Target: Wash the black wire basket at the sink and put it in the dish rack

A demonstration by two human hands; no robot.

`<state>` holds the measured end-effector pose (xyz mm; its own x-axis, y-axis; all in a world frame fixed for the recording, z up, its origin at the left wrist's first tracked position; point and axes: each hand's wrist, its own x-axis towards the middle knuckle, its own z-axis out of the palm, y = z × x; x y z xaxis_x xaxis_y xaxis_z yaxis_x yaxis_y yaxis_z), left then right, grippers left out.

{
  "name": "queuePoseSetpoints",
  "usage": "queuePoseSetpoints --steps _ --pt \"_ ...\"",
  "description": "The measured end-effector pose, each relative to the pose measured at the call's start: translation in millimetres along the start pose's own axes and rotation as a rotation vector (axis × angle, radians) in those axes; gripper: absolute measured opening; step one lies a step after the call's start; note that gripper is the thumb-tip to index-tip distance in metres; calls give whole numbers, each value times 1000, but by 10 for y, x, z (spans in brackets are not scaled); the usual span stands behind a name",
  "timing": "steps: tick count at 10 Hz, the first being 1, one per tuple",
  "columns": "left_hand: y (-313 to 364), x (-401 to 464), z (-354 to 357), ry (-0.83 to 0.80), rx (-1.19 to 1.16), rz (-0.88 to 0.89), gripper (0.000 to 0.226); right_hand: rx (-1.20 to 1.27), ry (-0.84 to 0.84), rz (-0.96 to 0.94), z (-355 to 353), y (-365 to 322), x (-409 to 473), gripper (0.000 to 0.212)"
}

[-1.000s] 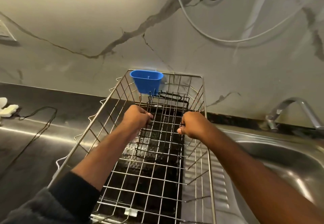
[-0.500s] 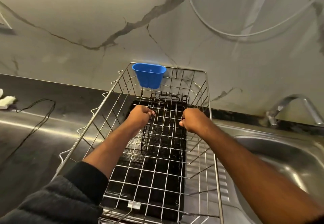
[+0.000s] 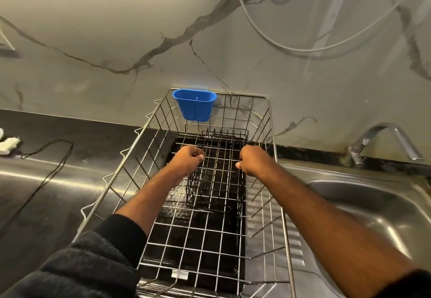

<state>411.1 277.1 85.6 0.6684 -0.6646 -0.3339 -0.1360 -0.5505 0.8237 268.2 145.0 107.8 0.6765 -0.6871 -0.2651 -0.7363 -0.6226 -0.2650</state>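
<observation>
Black wire basket (image 3: pixel 217 169) inside silver dish rack (image 3: pixel 277 181) (blue cup (image 3: pixel 194 104) attached).

Kitchen, steel sink (image 3: pixel 373 207), tap (image 3: pixel 382 141), dish rack (image 3: pixel 277 181)

I see the black wire basket (image 3: pixel 215 169) sitting upright inside the dish rack (image 3: pixel 149 134), toward its far end, over the rack's dark tray. It is a small, open-topped grid of thin black wires, wet-looking. The dish rack is a larger silver wire frame beside the steel sink (image 3: pixel 373 204), to its left.
</observation>
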Motion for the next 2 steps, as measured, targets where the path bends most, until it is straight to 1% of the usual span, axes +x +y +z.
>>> queuePoseSetpoints --steps 1,2 --pt "40 -61 1 18 115 22 39 -14 86 -26 12 -5 -51 10" --pt "175 -101 5 111 242 61 54 2 283 -99 8 43 -71 6"
